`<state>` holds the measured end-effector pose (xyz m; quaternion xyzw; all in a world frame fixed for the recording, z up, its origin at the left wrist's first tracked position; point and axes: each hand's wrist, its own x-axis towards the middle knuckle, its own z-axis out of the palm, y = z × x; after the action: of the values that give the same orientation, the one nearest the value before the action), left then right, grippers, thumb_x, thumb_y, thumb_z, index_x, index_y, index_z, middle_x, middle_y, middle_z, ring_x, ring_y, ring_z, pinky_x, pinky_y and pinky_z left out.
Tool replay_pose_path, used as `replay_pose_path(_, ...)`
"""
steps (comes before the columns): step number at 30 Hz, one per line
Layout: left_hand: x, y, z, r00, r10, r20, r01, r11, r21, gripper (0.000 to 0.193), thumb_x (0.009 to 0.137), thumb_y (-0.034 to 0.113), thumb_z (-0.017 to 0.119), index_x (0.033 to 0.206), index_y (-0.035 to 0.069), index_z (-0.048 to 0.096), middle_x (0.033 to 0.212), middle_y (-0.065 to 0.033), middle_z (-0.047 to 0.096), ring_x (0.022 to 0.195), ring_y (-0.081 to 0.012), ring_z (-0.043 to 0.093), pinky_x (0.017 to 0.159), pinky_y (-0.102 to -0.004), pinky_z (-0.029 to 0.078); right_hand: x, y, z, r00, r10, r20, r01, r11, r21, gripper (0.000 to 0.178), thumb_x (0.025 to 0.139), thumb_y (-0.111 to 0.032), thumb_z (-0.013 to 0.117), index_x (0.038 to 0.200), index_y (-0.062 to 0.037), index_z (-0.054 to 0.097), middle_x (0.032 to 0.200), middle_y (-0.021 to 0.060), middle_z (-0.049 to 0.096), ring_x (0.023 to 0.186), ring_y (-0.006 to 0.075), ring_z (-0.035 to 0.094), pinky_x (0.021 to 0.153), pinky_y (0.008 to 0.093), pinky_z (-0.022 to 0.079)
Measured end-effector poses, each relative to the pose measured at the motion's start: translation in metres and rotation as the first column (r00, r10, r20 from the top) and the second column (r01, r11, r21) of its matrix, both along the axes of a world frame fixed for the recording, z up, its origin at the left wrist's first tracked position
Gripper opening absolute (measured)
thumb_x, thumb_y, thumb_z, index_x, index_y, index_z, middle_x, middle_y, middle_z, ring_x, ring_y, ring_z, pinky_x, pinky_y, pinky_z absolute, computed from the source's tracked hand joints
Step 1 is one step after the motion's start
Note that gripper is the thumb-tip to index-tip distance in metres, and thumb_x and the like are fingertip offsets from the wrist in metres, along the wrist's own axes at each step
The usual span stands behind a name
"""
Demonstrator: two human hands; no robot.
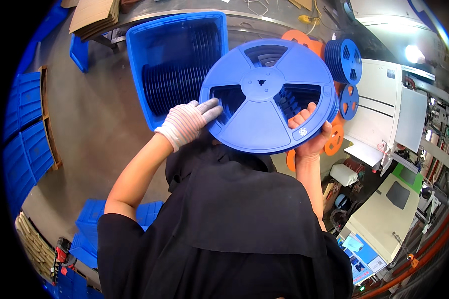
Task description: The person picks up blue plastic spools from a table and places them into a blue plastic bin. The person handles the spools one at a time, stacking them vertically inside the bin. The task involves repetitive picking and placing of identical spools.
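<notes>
A stack of blue plastic reels (264, 117) is held up in front of my chest, the top one facing me with its wide cut-out windows. My bare right hand (312, 130) grips the stack at its lower right rim, fingers curled through a window and thumb on the outer edge. At the left rim, my left hand (190, 119), in a striped white glove with grey fingers, lies against the reels with its fingers stretched out; its thumb is hidden. Beyond it, a blue bin (177, 27) holds a row of several dark blue reels (172, 84) standing on edge.
Behind the held stack are more blue reels (351, 62) and orange reels (335, 139). A metal table (159, 11) runs along the far side, with cardboard (92, 17) at its left end. Blue crates (27, 134) stand at the left. White machinery (374, 99) is at the right.
</notes>
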<state>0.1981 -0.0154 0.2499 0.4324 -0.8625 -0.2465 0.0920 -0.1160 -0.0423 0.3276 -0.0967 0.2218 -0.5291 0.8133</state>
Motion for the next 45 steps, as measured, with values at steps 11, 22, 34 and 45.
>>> replay_pose_path(11, 0.024, 0.03, -0.006, 0.512, 0.679, -0.526, 0.02, 0.603, 0.798, 0.028, 0.09, 0.004, 0.055, 0.117, 0.004, 0.059, 0.108, -0.009, 0.067, 0.089, -0.0198, 0.067, 0.08, -0.0327, 0.053, 0.003, -0.037, 0.013, 0.924, -0.048, -0.379, 0.104, 0.986, 0.129, 0.045, 0.097, -0.035, 0.05, 0.123, 0.0023, 0.049, 0.102, 0.0129, 0.059, 0.096, 0.0278, 0.057, 0.095, 0.0453, 0.044)
replay_pose_path(22, 0.042, 0.039, -0.047, -0.321, 0.897, -0.303, 0.383, 0.416, 0.825, 0.039, 0.087, 0.021, 0.067, 0.118, 0.0, 0.056, 0.111, -0.0188, 0.063, 0.101, -0.029, 0.063, 0.087, -0.0423, 0.054, -0.04, 0.009, -0.018, 0.923, -0.1, -0.37, 0.167, 0.974, 0.153, 0.031, 0.098, -0.034, 0.049, 0.105, -0.0046, 0.052, 0.078, 0.0035, 0.048, 0.075, 0.0183, 0.048, 0.082, 0.0376, 0.046)
replay_pose_path(34, 0.039, 0.036, -0.071, -0.265, 0.939, -0.217, 0.376, 0.308, 0.874, 0.036, 0.09, 0.024, 0.065, 0.117, 0.004, 0.056, 0.11, -0.0115, 0.062, 0.1, -0.0252, 0.063, 0.074, -0.0368, 0.057, -0.05, 0.03, -0.019, 0.889, -0.161, -0.43, 0.256, 0.951, 0.173, 0.025, 0.092, -0.03, 0.056, 0.101, -0.0069, 0.054, 0.075, 0.0033, 0.052, 0.074, 0.0181, 0.051, 0.081, 0.039, 0.047)
replay_pose_path(45, 0.028, -0.05, -0.171, 0.065, 0.998, 0.0, -0.452, 0.029, 0.891, 0.02, 0.092, 0.012, 0.056, 0.11, 0.004, 0.058, 0.092, -0.0071, 0.063, 0.079, -0.0187, 0.061, 0.069, -0.0343, 0.051, -0.072, 0.051, -0.022, 0.831, -0.239, -0.503, 0.373, 0.909, 0.184, 0.023, 0.09, -0.028, 0.058, 0.101, -0.0078, 0.053, 0.076, 0.0038, 0.053, 0.074, 0.0185, 0.053, 0.082, 0.0402, 0.047)
